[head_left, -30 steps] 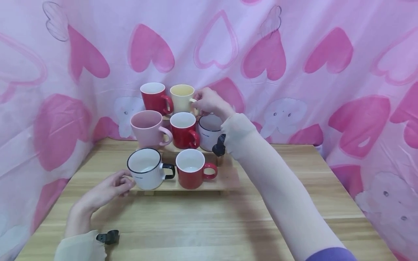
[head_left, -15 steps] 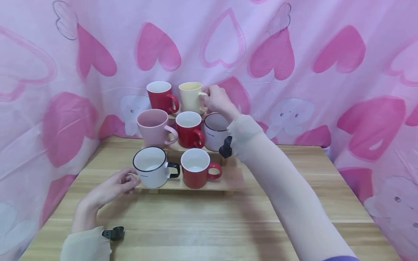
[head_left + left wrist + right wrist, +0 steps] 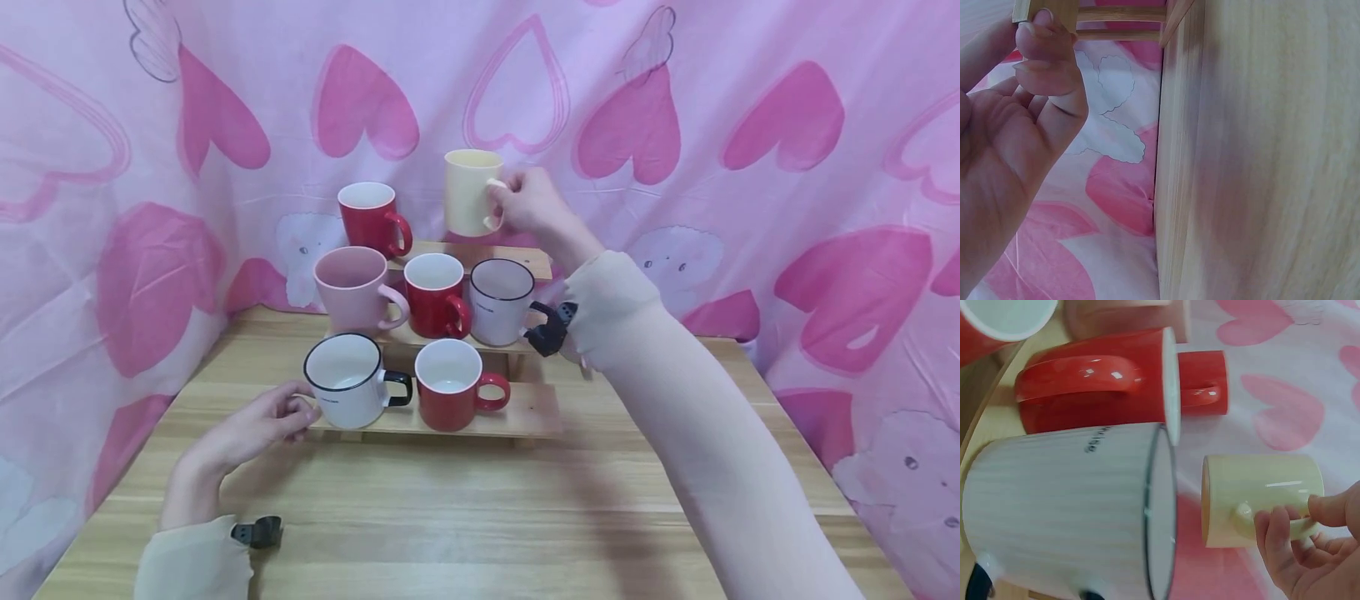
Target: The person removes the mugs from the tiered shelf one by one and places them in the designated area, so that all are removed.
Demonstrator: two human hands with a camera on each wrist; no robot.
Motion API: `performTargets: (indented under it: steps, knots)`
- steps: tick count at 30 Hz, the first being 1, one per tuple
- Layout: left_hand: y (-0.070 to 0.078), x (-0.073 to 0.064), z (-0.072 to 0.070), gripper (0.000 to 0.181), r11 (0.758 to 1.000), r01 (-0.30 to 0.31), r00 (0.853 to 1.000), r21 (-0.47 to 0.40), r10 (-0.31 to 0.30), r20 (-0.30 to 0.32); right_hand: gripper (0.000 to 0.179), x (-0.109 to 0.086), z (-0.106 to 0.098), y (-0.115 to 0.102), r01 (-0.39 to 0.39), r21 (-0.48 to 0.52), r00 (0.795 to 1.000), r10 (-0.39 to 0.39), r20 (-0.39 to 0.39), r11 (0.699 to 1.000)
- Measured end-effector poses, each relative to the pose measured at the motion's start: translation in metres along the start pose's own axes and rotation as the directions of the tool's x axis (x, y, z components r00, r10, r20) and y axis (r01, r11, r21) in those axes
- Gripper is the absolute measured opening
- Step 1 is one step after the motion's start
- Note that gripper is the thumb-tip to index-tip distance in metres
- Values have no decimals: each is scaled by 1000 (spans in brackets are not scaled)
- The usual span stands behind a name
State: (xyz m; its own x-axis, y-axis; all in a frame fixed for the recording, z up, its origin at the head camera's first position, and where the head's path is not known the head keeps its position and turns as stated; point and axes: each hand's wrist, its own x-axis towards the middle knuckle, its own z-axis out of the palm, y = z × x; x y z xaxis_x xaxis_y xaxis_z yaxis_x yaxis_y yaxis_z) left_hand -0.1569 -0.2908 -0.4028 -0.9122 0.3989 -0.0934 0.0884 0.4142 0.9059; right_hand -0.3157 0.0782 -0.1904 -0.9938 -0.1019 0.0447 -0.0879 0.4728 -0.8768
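My right hand (image 3: 534, 200) grips the handle of a pale yellow mug (image 3: 468, 196), held upright above the top tier of a stepped wooden rack (image 3: 538, 408). In the right wrist view the fingers curl through the mug's handle and the thumb presses on it. At lower left, my left hand (image 3: 255, 429) pinches the left end of the rack's bottom board, beside a white mug with a black rim (image 3: 345, 387). The left wrist view shows thumb and finger on that board end (image 3: 1063, 9). A red mug (image 3: 367, 221) stands on the top tier, left of the raised mug.
On the middle tier stand a pink mug (image 3: 351, 296), a red mug (image 3: 431, 300) and a white mug with a dark rim (image 3: 498, 308). Another red mug (image 3: 448, 387) is on the bottom tier. A heart-patterned curtain (image 3: 615, 108) hangs behind the wooden table (image 3: 450, 517).
My right hand has lifted the yellow mug off the top tier and moved it up and to the right. The left hand stays at the rack. The head view has shifted slightly.
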Motion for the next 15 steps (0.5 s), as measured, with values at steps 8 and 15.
performTargets:
  steps: [8, 15]
  knots:
    - [-3, -1, 0, 31, 1000, -4, 1000, -13, 4, 3, 23, -25, -32, 8, 25, 93, 997, -18, -74, 995]
    - [-6, -2, -3, 30, 1000, -23, 1000, -13, 23, 6, 22, -50, -52, 30, 74, 135, 983, -50, -175, 988]
